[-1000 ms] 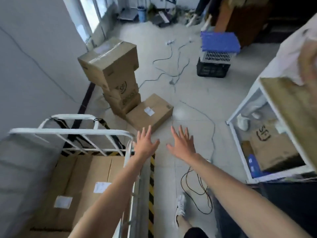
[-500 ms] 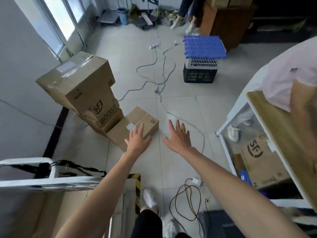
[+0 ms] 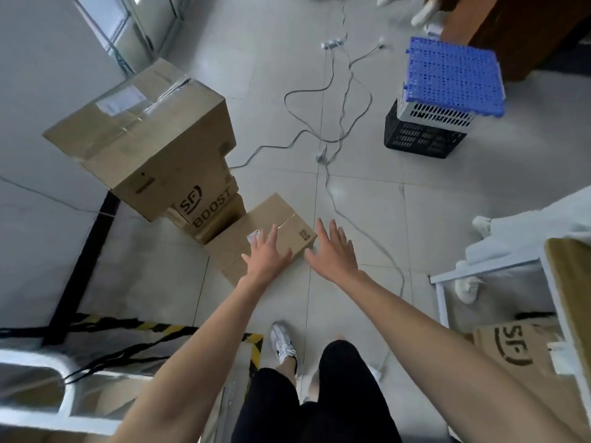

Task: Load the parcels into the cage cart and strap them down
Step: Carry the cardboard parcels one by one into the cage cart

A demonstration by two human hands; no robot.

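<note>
Parcels (image 3: 153,145) stack at ten o'clock, a flat parcel (image 3: 236,235) beside them. Left hand (image 3: 267,255) hovers released over it, right hand (image 3: 334,251) released at its three o'clock.

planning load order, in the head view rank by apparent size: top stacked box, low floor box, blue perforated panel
1. top stacked box, largest, though raised nearer the camera.
2. blue perforated panel and low floor box look alike; the left hand hides part of the box, so unranked.

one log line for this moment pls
phase: reach | left hand: open, over flat parcel | right hand: open, beside it | parcel: not gripped
</note>
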